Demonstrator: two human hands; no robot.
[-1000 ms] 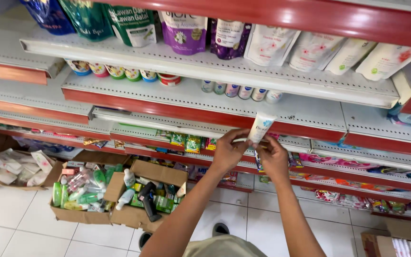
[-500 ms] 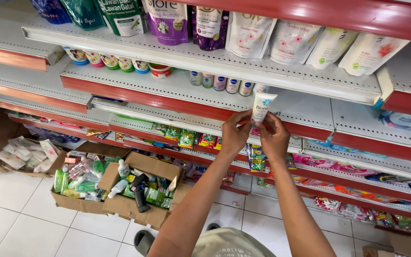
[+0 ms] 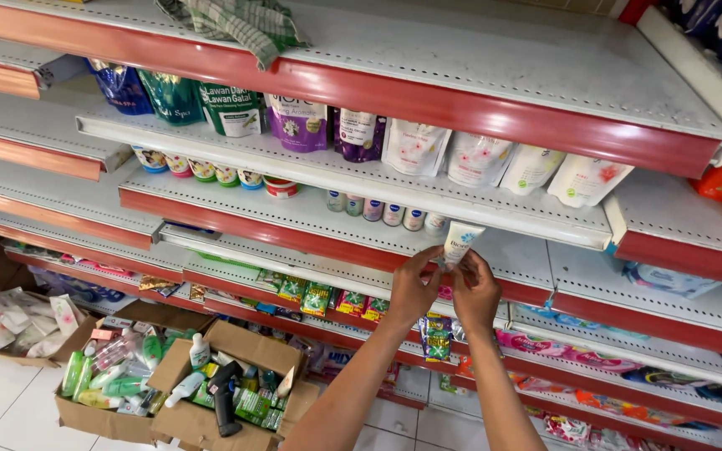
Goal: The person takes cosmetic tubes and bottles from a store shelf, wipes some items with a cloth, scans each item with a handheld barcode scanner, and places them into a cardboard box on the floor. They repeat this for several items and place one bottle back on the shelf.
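At the red-edged shelf w/ the small jars, you've got both hands up on a white tube (image 3: 460,242) — left hand (image 3: 412,288) pinching its lower end from 9 o'clock, right hand (image 3: 475,291) closed on it from 3 o'clock. Tube stands upright, cap end down btwn your fingertips, just at the shelf lip (image 3: 361,250), right of the row of small round jars (image 3: 382,209). Vs. a sec ago it's come up — it was lower, near the hanging sachets (image 3: 319,298), and now sits level w/ the jar shelf, so it looks about ready to go onto that shelf. At 12 o'clock: white refill pouches (image 3: 503,159). At 7 o'clock on the floor — open cardboard boxes (image 3: 211,392) of bottles.
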